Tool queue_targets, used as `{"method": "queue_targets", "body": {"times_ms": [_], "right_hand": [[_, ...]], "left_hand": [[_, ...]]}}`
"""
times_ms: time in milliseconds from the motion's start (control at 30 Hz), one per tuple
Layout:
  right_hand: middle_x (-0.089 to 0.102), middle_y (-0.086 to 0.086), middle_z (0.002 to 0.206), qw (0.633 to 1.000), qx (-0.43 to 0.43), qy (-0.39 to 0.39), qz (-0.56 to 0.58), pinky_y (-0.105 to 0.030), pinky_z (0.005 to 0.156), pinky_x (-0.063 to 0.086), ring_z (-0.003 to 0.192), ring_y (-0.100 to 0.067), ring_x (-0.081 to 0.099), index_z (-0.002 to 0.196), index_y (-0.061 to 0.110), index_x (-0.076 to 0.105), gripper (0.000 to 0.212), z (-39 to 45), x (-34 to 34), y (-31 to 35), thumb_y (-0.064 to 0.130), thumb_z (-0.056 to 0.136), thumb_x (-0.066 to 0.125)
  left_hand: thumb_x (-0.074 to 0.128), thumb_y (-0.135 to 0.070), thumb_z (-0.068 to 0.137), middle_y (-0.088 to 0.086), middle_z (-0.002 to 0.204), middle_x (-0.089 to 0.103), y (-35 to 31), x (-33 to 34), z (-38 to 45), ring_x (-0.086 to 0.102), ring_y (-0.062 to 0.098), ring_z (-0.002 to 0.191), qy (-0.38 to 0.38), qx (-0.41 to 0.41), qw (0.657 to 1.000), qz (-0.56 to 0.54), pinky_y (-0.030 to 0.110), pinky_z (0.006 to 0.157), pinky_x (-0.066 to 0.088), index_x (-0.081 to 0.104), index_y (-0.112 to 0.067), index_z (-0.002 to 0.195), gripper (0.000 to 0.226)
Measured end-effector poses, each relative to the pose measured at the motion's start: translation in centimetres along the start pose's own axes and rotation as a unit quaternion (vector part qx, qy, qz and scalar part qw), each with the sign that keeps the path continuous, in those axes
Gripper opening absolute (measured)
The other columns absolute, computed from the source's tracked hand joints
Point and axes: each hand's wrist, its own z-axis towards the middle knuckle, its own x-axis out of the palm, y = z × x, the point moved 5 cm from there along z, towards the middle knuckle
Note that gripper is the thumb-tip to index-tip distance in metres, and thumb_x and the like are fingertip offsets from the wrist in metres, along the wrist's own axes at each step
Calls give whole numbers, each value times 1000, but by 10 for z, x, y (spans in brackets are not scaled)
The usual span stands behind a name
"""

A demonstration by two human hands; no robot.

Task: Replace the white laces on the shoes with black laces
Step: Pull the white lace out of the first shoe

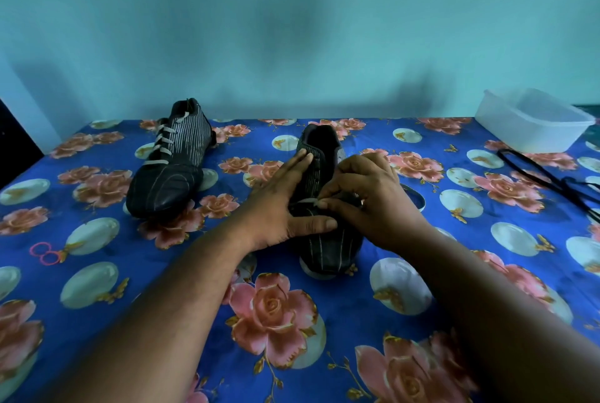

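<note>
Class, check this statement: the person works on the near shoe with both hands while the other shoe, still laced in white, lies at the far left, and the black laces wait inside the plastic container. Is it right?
Not quite. In the head view the black laces lie on the tablecloth in front of the plastic container, not inside it. The rest holds: the left hand and right hand work on the near shoe, and the other shoe keeps its white laces.

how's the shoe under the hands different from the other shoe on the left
The near shoe has only one white lace strand showing, low down; the far shoe is fully laced in white. The left hand rests flat on the near shoe and the right hand pinches at its lace; the far shoe is untouched. Both are dark and pinstriped, toes toward the person.
</note>
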Motion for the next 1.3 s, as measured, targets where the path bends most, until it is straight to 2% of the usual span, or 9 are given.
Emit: {"method": "queue_targets", "body": {"times_ms": [133, 233, 367, 467, 700, 867, 967, 1100, 1300], "right_hand": [[60, 15, 99, 995, 6, -31, 93, -38, 92, 42, 102, -19, 55, 91, 38, 69, 0, 1, -9, -4, 38, 92, 69], [62, 7, 92, 963, 133, -104, 212, -18, 72, 43, 77, -4, 57, 88, 28, 66, 14, -1, -25, -19, 16, 97, 66], [63, -2, 95, 923, 265, -162, 227, -19, 66, 52, 76, -8, 59, 94, 18, 65, 9, -8, -35, -50, 23, 100, 62], [59, 7, 109, 964, 221, -128, 67, -41, 95, 44, 112, -26, 54, 98, 31, 66, 4, -9, -30, -50, 32, 95, 66], [58, 12, 124, 999, 10, -15, -33, -47, 99, 35, 123, -23, 44, 103, 43, 74, 29, -2, -4, 0, 62, 88, 60], [61, 12, 106, 993, 34, -81, 84, -34, 95, 38, 111, -17, 53, 90, 38, 69, 3, 1, -16, -6, 40, 91, 67], [63, 8, 96, 946, 171, -185, 203, -19, 79, 42, 91, 0, 58, 84, 34, 62, 17, 0, -37, -28, 22, 96, 66], [60, 2, 108, 918, 292, -227, 142, -36, 90, 46, 102, -12, 56, 87, 33, 62, 10, -12, -48, -61, 30, 96, 64], [54, 6, 128, 993, 92, -69, -1, -41, 100, 33, 124, -24, 43, 118, 41, 69, 39, -1, -21, -17, 63, 87, 60]], "left_hand": [[59, -93, 56, -23, 168, -5, -2, -1, 0, -2, -4, 150, 3, 0, 1000, 4, 56, 126, 11, 4, -39, 162, 131], [59, -91, 58, -25, 167, -7, -3, -1, -2, -7, -9, 144, 13, -8, 1000, 7, 57, 126, 8, 0, -42, 161, 128], [58, -91, 59, -28, 166, -9, -4, 0, -3, -9, -11, 145, 19, -9, 1000, 0, 57, 126, 8, 0, -44, 161, 127], [59, -91, 59, -28, 166, -9, -3, 0, -2, -7, -8, 148, 18, -5, 1000, -1, 58, 125, 9, 0, -44, 161, 126], [53, -101, 53, -27, 167, -8, 1, 1, 0, -1, 0, 153, 17, -4, 1000, 2, 58, 125, 12, 2, -42, 161, 133], [53, -99, 55, -27, 167, -8, 1, 1, 1, -2, 0, 154, 16, -5, 1000, 5, 59, 125, 12, 2, -42, 161, 131], [55, -97, 57, -26, 167, -7, 0, 1, 0, -2, -2, 153, 12, -2, 1000, 5, 57, 125, 12, 1, -42, 161, 130], [57, -96, 59, -27, 167, -8, 1, 1, 0, -6, -4, 152, 15, 3, 1000, -3, 57, 126, 11, 0, -43, 161, 128], [55, -98, 56, -26, 167, -8, 1, 0, 0, -1, 0, 153, 15, 0, 1000, 10, 59, 125, 13, 1, -42, 161, 130]]}}
